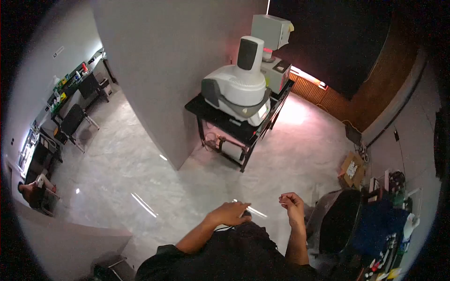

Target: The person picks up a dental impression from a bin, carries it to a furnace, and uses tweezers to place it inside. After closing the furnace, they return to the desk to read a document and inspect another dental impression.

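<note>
My left hand [228,214] is in front of my body at waist height, its fingers and thumb closed around a small dark object [246,214]. A thin pale cable [223,228] shows under that wrist, against my black shirt [234,255]. To the right, my right hand [293,206] is raised with its fingers curled towards the thumb. Whatever may be between those fingertips is too small to make out. Both hands are above the shiny grey floor, apart from each other.
Ahead, a black table [241,133] bears a large white machine [241,86] and a grey boxy device [276,72]. At right are a black chair [335,220], a cardboard box [351,171] and a cluttered bench. A person [33,193] sits far left, near workbenches and another chair [75,122].
</note>
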`<act>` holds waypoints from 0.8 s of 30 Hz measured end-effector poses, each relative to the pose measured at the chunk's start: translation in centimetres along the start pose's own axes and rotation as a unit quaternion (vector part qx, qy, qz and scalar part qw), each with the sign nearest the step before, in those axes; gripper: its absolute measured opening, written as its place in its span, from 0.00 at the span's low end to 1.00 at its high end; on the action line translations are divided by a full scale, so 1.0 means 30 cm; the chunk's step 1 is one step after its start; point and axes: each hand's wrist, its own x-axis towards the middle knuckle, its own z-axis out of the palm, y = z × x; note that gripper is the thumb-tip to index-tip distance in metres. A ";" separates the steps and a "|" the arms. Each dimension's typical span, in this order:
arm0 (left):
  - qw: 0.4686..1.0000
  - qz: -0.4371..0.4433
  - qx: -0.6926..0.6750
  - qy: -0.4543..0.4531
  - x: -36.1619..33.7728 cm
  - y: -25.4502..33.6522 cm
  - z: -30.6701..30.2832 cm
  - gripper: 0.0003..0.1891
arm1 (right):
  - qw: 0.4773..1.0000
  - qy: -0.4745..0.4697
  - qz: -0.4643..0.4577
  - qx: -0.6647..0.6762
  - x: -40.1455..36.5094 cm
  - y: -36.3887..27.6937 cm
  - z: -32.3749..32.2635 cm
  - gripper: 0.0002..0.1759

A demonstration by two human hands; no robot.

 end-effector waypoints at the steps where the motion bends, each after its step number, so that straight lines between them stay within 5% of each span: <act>1: 1.000 0.023 -0.020 0.005 0.086 0.029 -0.029 0.39 | 1.000 -0.008 -0.015 -0.007 0.082 -0.038 -0.033 0.04; 5: 0.990 0.129 -0.044 0.041 0.442 0.118 -0.162 0.33 | 0.989 -0.025 -0.099 -0.106 0.416 -0.167 -0.192 0.05; 9: 0.956 0.210 -0.100 0.180 0.717 0.130 -0.303 0.20 | 0.970 -0.022 -0.148 -0.191 0.640 -0.253 -0.233 0.06; 13: 0.964 0.149 -0.195 0.107 1.031 0.041 -0.440 0.20 | 0.958 -0.043 -0.149 -0.241 0.890 -0.327 -0.304 0.07; 18: 0.942 0.040 -0.265 0.203 1.619 -0.140 -0.574 0.13 | 0.938 -0.037 -0.168 -0.302 1.164 -0.469 -0.427 0.07; 20: 0.908 0.014 -0.320 0.270 2.000 -0.272 -0.574 0.16 | 0.929 -0.026 -0.183 -0.320 1.295 -0.469 -0.509 0.09; 24: 0.821 -0.196 -0.346 0.410 2.510 -0.356 -0.754 0.27 | 0.940 0.025 -0.139 -0.309 1.472 -0.467 -0.716 0.10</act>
